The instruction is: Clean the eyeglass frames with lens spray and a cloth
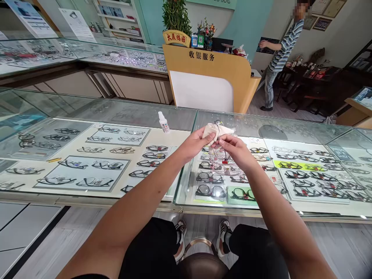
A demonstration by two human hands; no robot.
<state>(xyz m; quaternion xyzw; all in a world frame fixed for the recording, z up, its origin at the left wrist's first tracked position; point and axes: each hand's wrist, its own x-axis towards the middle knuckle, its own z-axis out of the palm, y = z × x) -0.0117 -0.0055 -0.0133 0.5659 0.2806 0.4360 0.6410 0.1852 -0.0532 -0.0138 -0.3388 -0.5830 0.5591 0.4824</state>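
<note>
Above the glass display counter, my left hand (195, 145) is closed on a cream cloth (211, 131), its thumb lying across the fabric. My right hand (235, 148) meets it from the right, fingers pinched on a thin-framed pair of glasses (217, 152) that is partly wrapped in the cloth. One rim shows below the fingers and another part sticks out above the cloth. A white spray bottle (164, 123) stands upright on the counter, to the left of my hands.
The glass counter (186, 203) holds rows of eyeglasses under its top. A wooden cashier desk (207, 64) with a plant stands beyond it. At the back right a person (283, 52) in a striped shirt is upright near a dark table. My legs and a stool are below.
</note>
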